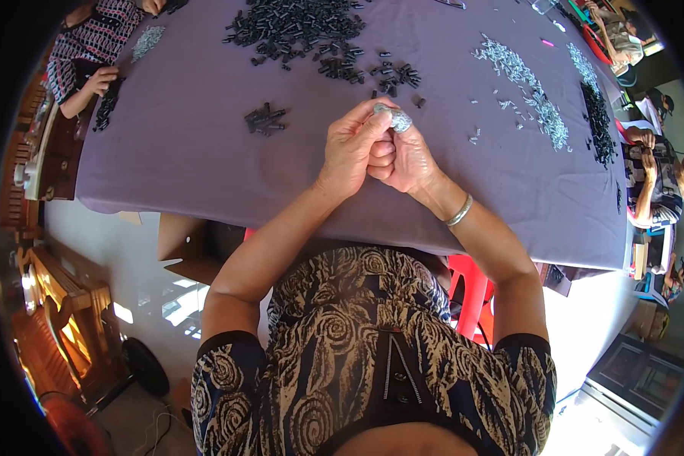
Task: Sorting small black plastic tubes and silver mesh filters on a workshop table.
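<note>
My left hand (347, 148) and my right hand (412, 158) are pressed together above the near part of the table. Both have their fingers curled closed, with the thumbs meeting at the top. A shiny grey wrapping (395, 118) covers the right thumb. Whatever the fingers pinch is hidden or too small to name. Just beyond the hands lie a few loose short black tube-like pieces (395, 74). A small cluster of black pieces (264, 119) rests to the left of them. Farther off spreads a large heap of similar black pieces (296, 26).
A purple-grey cloth (197, 152) covers the table. Small clear or silvery pieces (543, 110) form a long pile at right, near another black pile (599, 125). Other people work at the left and right edges. A red stool (473, 292) stands below the table edge.
</note>
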Demonstrator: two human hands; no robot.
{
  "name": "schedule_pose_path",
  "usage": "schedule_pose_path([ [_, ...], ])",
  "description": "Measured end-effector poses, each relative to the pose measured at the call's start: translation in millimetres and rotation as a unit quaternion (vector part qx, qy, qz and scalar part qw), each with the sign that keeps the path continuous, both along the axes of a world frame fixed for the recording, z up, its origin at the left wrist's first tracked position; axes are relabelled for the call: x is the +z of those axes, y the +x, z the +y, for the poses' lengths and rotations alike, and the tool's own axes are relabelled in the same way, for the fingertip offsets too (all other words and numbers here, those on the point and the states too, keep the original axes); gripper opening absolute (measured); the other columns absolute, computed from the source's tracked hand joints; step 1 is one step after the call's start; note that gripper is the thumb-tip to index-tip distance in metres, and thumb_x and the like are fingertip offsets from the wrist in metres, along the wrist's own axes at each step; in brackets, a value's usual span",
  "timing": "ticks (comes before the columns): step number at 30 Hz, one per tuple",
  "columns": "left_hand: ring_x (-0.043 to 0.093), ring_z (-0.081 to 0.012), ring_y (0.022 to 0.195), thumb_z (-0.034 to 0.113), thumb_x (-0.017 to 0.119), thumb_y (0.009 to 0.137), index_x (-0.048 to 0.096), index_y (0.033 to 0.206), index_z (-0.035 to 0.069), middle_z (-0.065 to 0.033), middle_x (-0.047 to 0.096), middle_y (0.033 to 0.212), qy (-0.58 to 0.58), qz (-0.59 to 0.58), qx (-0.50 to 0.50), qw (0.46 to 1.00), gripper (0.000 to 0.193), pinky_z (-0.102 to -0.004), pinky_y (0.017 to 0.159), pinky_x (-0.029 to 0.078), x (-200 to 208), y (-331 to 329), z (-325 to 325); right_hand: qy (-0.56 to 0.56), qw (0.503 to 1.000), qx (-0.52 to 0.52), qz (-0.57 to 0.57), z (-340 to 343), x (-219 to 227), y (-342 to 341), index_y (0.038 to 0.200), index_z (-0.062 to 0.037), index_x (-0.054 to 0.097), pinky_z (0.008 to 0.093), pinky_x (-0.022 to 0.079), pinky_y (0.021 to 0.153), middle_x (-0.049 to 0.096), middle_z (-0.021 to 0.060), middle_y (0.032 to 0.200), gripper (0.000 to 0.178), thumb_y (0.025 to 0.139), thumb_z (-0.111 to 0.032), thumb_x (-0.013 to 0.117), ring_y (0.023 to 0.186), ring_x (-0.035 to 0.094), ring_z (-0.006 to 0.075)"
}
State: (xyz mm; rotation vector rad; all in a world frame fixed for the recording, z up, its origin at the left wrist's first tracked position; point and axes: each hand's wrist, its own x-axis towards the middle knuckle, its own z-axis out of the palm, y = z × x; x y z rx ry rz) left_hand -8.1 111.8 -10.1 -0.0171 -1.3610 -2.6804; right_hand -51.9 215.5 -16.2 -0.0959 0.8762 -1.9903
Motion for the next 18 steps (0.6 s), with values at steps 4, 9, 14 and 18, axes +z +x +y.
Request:
schedule_pose_path([
  [4,0.046,-0.0020,0.066,0.014,0.059,0.089,0.063,0.101,0.004,0.0037,0.055,0.078,0.001,-0.012,0.026,1.000,0.016,-0.0165,0.058,0.041,-0.2,0.6,1.8,-0.039,0.999,0.000,-0.019,-0.5,-3.3,0.7,0.064,-0.0205,0.041,0.0199,0.018,0.035,0.027,-0.0102,0.051,0.038,0.082,-0.049,0.058,0.040,0.021,0.0051],
  [9,0.048,-0.0035,0.071,0.013,0.061,0.088,0.063,0.101,0.003,0.0028,0.056,0.084,0.010,-0.018,0.017,1.000,0.017,-0.0172,0.062,0.043,1.6,-0.6,0.0,-0.019,0.999,-0.012,-0.038,-3.0,9.0,-0.1,0.062,-0.0202,0.038,0.0201,0.016,0.036,0.027,-0.0105,0.052,0.040,0.085,-0.049,0.052,0.041,0.020,0.0039],
  [14,0.051,-0.0081,0.089,0.010,0.060,0.088,0.060,0.101,-0.003,-0.0013,0.052,0.100,-0.195,0.108,0.079,0.972,0.018,-0.0200,0.075,0.045,-6.1,-7.6,-5.4,-0.013,1.000,-0.006,0.011,5.4,12.2,-7.6,0.069,-0.0172,0.045,0.0189,0.015,0.037,0.028,-0.0097,0.054,0.038,0.084,-0.052,0.051,0.043,0.021,0.0031],
  [18,0.054,-0.0090,0.085,0.004,0.059,0.086,0.061,0.100,-0.004,-0.0043,0.053,0.098,-0.197,0.096,0.089,0.972,0.016,-0.0209,0.074,0.046,-4.9,-9.1,-12.0,0.023,0.999,0.023,0.036,6.7,18.1,-9.9,0.069,-0.0148,0.044,0.0184,0.015,0.038,0.029,-0.0080,0.055,0.044,0.086,-0.055,0.048,0.045,0.022,0.0029],
])
